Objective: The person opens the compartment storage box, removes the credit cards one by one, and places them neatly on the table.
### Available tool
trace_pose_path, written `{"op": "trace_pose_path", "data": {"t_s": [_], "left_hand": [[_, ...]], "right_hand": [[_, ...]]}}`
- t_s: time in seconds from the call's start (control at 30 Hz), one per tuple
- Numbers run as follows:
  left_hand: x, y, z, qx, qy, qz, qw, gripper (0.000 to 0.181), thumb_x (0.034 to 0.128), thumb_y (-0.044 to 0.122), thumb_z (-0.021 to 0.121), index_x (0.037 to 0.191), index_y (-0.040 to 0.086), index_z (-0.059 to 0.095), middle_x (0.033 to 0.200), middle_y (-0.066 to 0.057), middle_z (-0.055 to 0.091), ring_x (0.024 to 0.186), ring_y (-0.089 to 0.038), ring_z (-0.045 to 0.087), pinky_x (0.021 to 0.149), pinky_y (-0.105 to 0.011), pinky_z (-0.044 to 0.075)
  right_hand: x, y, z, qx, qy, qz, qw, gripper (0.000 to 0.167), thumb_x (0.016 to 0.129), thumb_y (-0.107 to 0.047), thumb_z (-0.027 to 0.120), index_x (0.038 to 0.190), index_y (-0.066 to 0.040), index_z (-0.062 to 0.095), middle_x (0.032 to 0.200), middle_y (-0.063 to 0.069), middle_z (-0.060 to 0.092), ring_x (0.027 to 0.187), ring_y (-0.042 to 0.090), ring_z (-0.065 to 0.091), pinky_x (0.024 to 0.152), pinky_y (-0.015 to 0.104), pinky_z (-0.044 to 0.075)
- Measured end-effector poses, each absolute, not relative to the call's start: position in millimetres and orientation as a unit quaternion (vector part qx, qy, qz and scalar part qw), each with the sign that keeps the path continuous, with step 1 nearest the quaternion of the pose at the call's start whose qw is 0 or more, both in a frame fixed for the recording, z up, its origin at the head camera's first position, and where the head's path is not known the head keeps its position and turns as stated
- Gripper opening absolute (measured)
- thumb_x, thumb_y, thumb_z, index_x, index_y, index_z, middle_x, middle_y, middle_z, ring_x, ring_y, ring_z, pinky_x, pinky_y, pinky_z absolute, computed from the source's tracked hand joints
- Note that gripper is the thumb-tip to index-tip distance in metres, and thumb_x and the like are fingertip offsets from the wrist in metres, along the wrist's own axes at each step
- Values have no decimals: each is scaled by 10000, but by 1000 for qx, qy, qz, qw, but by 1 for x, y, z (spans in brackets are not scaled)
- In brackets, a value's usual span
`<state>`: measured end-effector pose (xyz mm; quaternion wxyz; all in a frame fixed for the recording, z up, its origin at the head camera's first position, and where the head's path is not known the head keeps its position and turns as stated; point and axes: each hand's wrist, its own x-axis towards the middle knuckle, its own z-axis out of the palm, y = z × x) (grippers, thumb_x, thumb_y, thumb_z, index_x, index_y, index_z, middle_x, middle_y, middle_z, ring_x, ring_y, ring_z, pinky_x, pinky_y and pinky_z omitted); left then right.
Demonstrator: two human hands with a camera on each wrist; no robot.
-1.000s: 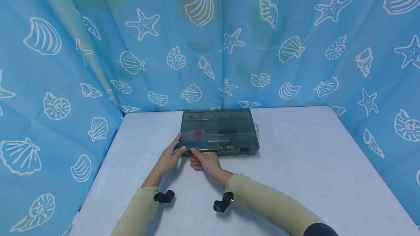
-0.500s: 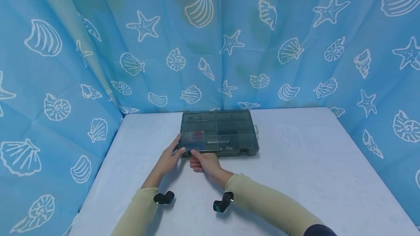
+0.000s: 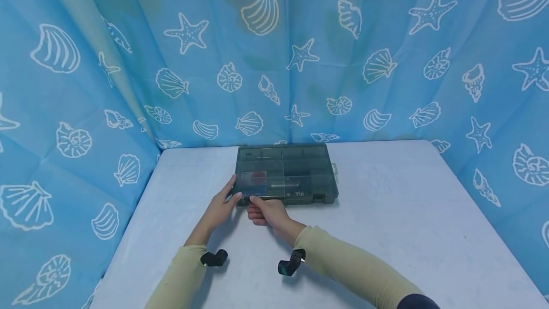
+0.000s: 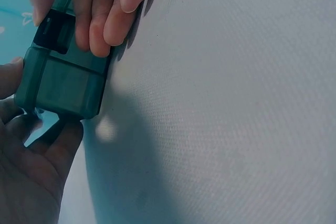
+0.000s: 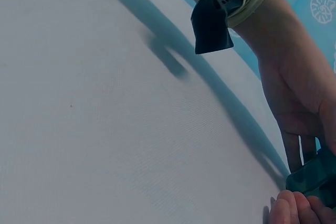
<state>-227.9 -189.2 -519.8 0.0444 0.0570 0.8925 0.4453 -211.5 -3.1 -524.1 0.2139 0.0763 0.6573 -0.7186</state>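
- On the bench (image 3: 394, 237), a closed compartment box (image 3: 305, 163) is set far back.
- Its left end is grasped by the left hand (image 3: 220, 209).
- By the right hand (image 3: 272, 213), the latch (image 4: 56, 32) is touched; pinching cannot be told.
- Nothing is seen shifted since a second ago; latch work seems unfinished.

High head view, wrist close-ups, shared box (image 3: 303, 165)

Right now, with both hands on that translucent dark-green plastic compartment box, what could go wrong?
The right hand has its thumb at the small black latch and might slip off.
The left hand grips only the left end, so the box might pivot on the white table.
A red-and-white item shows inside; a sudden tilt could shift it.
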Motion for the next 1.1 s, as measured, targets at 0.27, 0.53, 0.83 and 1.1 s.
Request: {"op": "trace_pose_path", "data": {"t_s": [0.27, 0.53, 0.83, 1.1], "left_hand": [[-229, -189, -521, 55, 893, 445, 42, 674, 1072, 309, 547, 1634, 136, 217, 1654, -171, 262, 1469, -425, 331, 1205, -594, 294], [-230, -188, -521, 48, 891, 450, 50, 683, 1071, 338, 544, 1637, 149, 211, 1660, -162, 254, 1475, -419, 323, 1209, -598, 284], [-228, -189, -521, 59, 891, 449, 43, 677, 1074, 330, 541, 1633, 127, 217, 1654, -176, 258, 1470, -424, 330, 1208, -598, 286], [-227, -188, -519, 52, 891, 450, 42, 676, 1073, 342, 539, 1637, 158, 214, 1645, -179, 278, 1468, -415, 341, 1212, -592, 281]], "right_hand": [[-209, -2, -523, 64, 661, -715, 219, 410, 1007, -309, 629, 1191, 48, 715, 1019, 141, 766, 893, 173, 757, 788, 302, 644], [-209, 2, -526, 42, 662, -712, 231, 356, 1031, -214, 607, 1233, 67, 689, 1091, 198, 742, 946, 203, 749, 848, 331, 634], [-208, 4, -528, 31, 661, -712, 233, 377, 1034, -228, 612, 1258, 69, 673, 1112, 193, 739, 935, 173, 745, 845, 306, 632], [-205, 12, -528, 18, 660, -714, 232, 423, 1042, -227, 610, 1342, 70, 610, 1198, 204, 713, 1010, 234, 737, 868, 322, 627]]}}
